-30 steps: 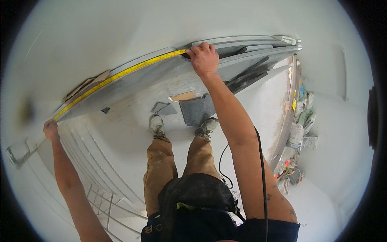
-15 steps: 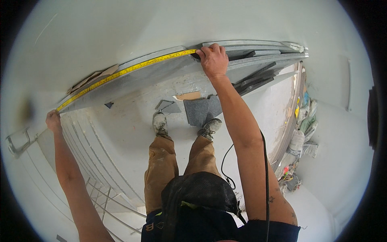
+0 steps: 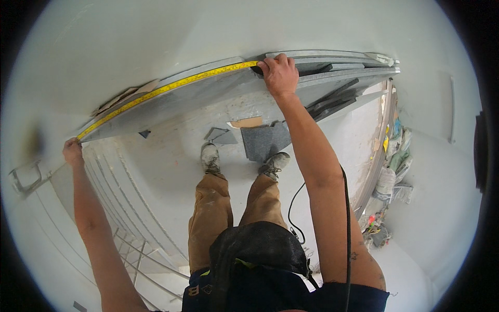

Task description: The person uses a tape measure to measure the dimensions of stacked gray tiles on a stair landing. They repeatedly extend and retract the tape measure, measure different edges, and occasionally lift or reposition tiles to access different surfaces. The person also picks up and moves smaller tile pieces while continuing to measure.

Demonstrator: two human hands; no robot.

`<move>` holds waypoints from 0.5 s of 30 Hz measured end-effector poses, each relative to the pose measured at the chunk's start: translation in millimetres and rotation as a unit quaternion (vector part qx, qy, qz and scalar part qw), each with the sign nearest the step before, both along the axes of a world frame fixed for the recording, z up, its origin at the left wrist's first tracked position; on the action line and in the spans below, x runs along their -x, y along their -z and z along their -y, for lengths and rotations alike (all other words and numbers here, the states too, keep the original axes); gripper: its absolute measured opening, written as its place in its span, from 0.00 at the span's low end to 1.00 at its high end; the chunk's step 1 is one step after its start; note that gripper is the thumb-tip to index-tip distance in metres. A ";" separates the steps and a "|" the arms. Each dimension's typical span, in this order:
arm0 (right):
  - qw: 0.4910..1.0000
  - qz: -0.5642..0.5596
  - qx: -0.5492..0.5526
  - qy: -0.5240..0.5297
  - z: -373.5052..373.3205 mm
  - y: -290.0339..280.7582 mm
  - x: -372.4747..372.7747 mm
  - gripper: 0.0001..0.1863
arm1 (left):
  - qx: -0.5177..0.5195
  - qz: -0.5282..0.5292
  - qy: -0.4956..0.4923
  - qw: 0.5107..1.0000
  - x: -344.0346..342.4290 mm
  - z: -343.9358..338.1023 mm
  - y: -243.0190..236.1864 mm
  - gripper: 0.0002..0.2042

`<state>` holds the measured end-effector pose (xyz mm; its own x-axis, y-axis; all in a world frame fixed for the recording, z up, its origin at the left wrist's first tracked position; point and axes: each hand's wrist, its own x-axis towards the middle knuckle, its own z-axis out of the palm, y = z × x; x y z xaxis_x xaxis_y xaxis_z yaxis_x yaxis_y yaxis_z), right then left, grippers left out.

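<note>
A yellow tape measure (image 3: 171,87) is stretched along the top edge of a long grey slab (image 3: 189,93) that leans against the wall. My left hand (image 3: 73,152) is closed on the tape at the slab's far left end. Near the middle of the stack, my right hand (image 3: 280,76) grips the other end of the tape, its fingers bent over the slab edge. The fingers hide most of what lies beneath them, so I cannot tell which hand has the tape's case.
More grey slabs (image 3: 338,75) lean at the right, with dark offcuts (image 3: 332,99) against them. Broken slab pieces (image 3: 265,141) lie by my shoes. Metal railings (image 3: 138,260) stand at lower left. Bags and rubbish (image 3: 387,182) line the right wall. A black cable (image 3: 348,234) hangs beside my right arm.
The whole view has shifted slightly to the right. Both hands keep their hold on the tape, which stays stretched along the slab.
</note>
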<state>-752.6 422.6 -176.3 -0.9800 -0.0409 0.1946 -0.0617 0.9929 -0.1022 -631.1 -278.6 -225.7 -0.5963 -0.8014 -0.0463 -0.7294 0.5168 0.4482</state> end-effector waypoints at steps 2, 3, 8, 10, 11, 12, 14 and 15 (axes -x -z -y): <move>1.000 0.010 -0.005 -0.005 -1.2 -4.0 -1.2 0.14 | -0.002 0.006 0.006 1.000 0.8 -4.9 -4.0 0.08; 1.000 0.009 0.005 -0.020 -2.8 -7.6 -1.7 0.14 | 0.047 0.007 0.025 0.999 0.8 -6.9 -6.1 0.09; 0.991 0.102 0.035 -0.083 -10.8 -33.2 -32.9 0.13 | 0.253 -0.002 0.040 0.967 -25.3 -10.8 -5.5 0.14; 0.979 0.183 0.015 -0.087 -11.5 -44.3 -50.8 0.13 | 0.213 0.008 0.063 0.975 -50.7 -10.4 -5.8 0.13; 0.970 0.226 0.005 -0.085 -13.0 -49.9 -59.3 0.13 | 0.215 0.004 0.078 0.974 -65.2 -14.4 -3.5 0.13; 0.962 0.257 -0.004 -0.090 -17.7 -55.2 -66.2 0.13 | 0.208 0.014 0.082 0.975 -79.0 -20.4 -2.3 0.13; 0.941 0.326 -0.021 -0.093 -30.4 -66.6 -83.6 0.13 | 0.196 -0.018 0.147 0.969 -114.1 -36.9 -2.8 0.09; 0.927 0.361 -0.030 -0.100 -39.2 -71.0 -92.2 0.14 | 0.179 -0.007 0.175 0.968 -130.8 -46.3 -5.0 0.08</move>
<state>-660.4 461.7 -105.3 -0.8254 -0.2250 -0.5178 -0.1819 0.9742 -0.1334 -500.3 -232.2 -220.7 -0.8325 -0.5137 0.2075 -0.4772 0.8552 0.2025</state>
